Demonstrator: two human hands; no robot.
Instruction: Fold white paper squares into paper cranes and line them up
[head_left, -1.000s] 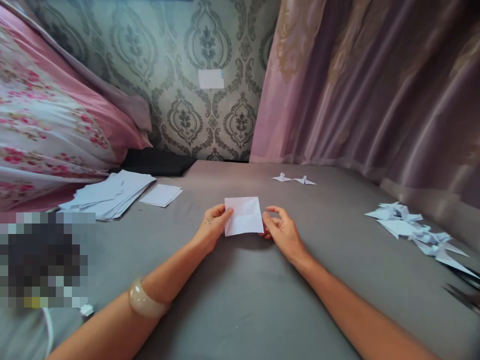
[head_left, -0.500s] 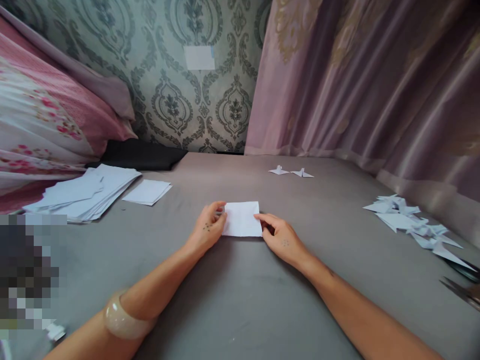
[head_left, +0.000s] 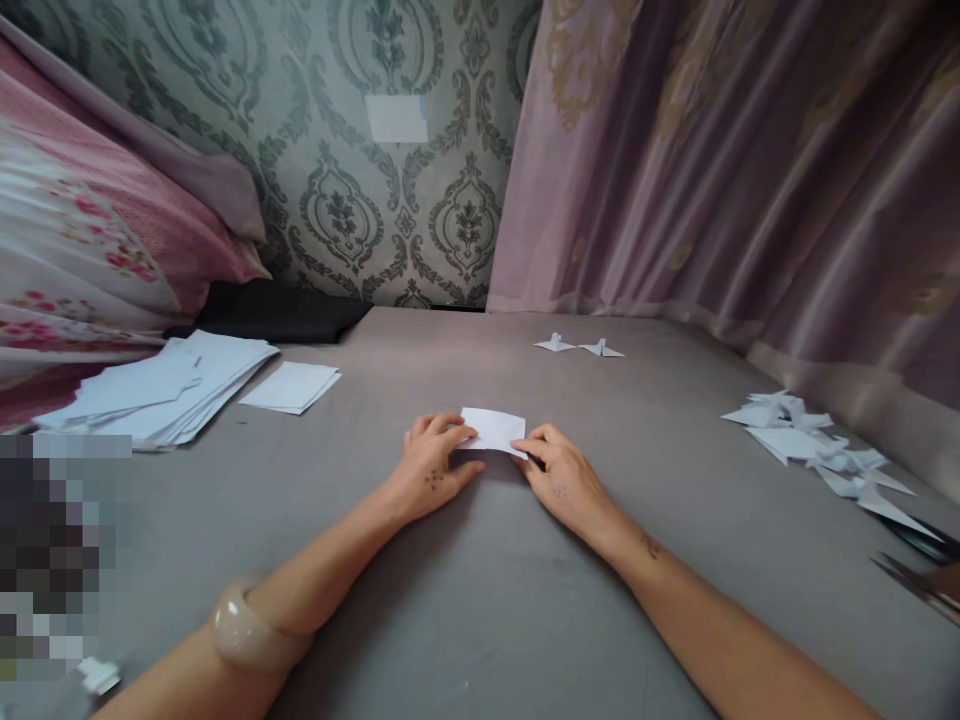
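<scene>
A small white sheet of paper [head_left: 495, 426] is in front of me, its near edge bowed up off the grey surface. At its lower right corner my right hand [head_left: 559, 475] pinches the paper between thumb and fingers. My left hand [head_left: 435, 465] lies at the paper's left side, with its fingertips resting on that edge. The left thumb stretches away from the fingers, below the paper and apart from it.
White paper stacks, one large [head_left: 217, 385] and one small [head_left: 292, 388], lie at left. Two folded paper birds [head_left: 555, 344] stand at the back. More folded birds [head_left: 847, 455] are heaped at right beside scissors [head_left: 915, 588]. A black folded item [head_left: 285, 312] lies by the wall.
The paper's near edge has come up and the sheet looks shorter. My left hand's thumb has spread away from the paper; my right hand's grip has moved to the near corner.
</scene>
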